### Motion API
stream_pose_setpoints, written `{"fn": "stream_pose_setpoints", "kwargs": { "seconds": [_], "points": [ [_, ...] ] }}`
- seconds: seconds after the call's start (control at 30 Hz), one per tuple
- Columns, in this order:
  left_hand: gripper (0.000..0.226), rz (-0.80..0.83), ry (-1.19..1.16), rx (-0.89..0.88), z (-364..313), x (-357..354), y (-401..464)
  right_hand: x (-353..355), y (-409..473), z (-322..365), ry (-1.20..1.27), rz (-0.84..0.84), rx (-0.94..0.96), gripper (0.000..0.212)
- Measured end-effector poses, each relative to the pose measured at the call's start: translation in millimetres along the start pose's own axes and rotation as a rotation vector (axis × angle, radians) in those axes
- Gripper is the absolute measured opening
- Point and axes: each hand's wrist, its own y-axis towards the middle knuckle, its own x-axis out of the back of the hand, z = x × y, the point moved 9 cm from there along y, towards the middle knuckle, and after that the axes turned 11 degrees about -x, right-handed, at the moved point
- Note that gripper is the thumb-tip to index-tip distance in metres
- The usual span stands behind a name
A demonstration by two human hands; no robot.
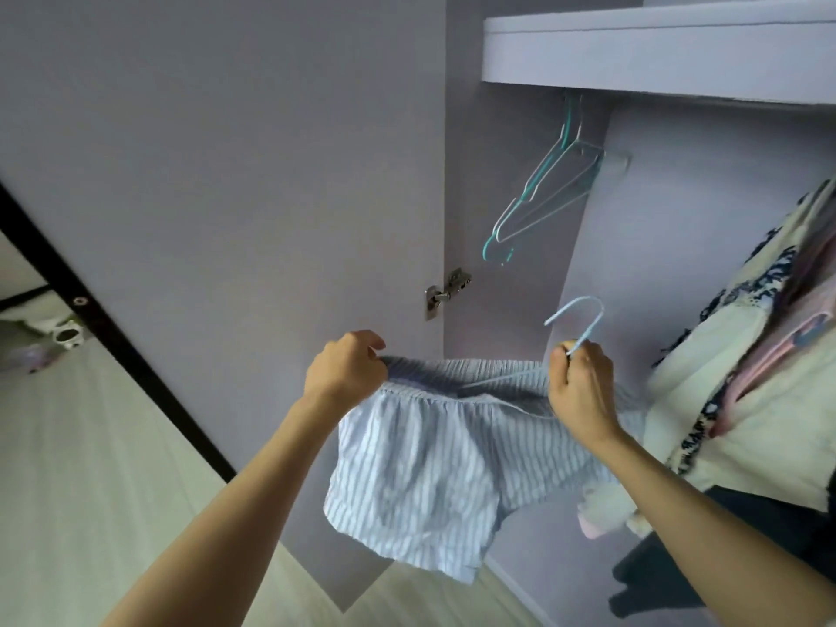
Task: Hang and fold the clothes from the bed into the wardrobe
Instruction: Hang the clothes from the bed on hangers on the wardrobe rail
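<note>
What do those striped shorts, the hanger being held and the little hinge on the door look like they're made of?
The striped shorts look like thin woven cotton, matte, since they crumple softly and gather at the waistband. The light blue hanger seems to be wire with a smooth plastic coating, judging by its thin, evenly coloured hook. The hinge looks like bare metal, silvery and shiny.
</note>
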Motion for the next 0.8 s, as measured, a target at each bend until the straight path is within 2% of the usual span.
{"fn": "stream_pose_setpoints", "kwargs": {
  "seconds": [0.07,0.17,0.2,0.27,0.37,0.43,0.5,0.57,0.63,0.73,0.77,0.8],
  "points": [
    [0.048,-0.004,0.034,-0.021,-6,-4,3,-5,-2,18,-0.065,0.058,0.097,0.027],
    [0.043,0.002,0.041,-0.054,-14,-15,6,-32,-7,39,-0.104,0.27,0.236,0.034],
    [0.04,-0.003,0.033,-0.06,-16,-17,7,-36,-7,42,-0.077,0.322,0.222,0.036],
    [0.041,0.019,-0.015,-0.065,-14,-23,10,-25,1,42,0.071,0.274,0.136,0.035],
    [0.071,0.058,-0.105,-0.118,-11,-26,11,-15,11,32,0.201,0.289,-0.017,0.021],
    [0.079,0.059,-0.025,-0.207,-15,-26,9,-19,7,28,0.186,0.361,-0.04,0.016],
    [0.09,0.113,0.096,-0.283,-18,-35,6,-17,4,25,0.182,0.358,-0.067,0.016],
    [0.086,0.188,0.171,-0.316,-18,-54,3,-12,4,26,0.198,0.351,-0.085,0.016],
    [0.074,0.199,0.216,-0.338,-17,-68,2,-9,6,30,0.226,0.348,-0.103,0.014],
    [0.045,0.088,0.288,-0.426,-24,-66,6,-4,7,28,0.224,0.34,-0.126,0.013],
    [0.043,0.064,0.302,-0.459,-29,-66,7,-1,7,26,0.218,0.329,-0.13,0.014],
    [0.052,0.05,0.314,-0.478,-32,-65,7,1,6,24,0.214,0.316,-0.132,0.014]
  ]
}}
